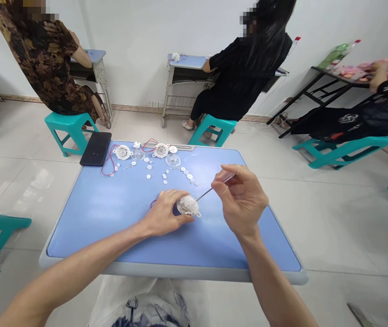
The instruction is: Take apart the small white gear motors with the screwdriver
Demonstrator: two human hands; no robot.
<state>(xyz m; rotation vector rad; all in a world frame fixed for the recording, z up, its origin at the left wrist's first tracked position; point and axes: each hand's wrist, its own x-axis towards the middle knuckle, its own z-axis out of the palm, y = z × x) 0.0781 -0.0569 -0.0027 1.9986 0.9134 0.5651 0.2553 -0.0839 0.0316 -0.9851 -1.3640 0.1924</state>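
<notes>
Left grip (pixel 161 212) closed on clear dome (pixel 187 205), steadying it against right grip's (pixel 240 195) pinched metal pick (pixel 207 193); white parts (pixel 164 175) spread within reach, 12 o'clock on blue surface (pixel 112 227).

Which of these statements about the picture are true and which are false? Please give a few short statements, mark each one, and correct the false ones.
1. The left hand holds a round clear part. True.
2. The right hand holds a thin metal pin. True.
3. The small white pieces lie on the floor. False: the small white pieces lie on the blue table.
4. The person in black at the far wall faces the camera. False: the person in black sits with their back to it, on a teal stool.
</notes>
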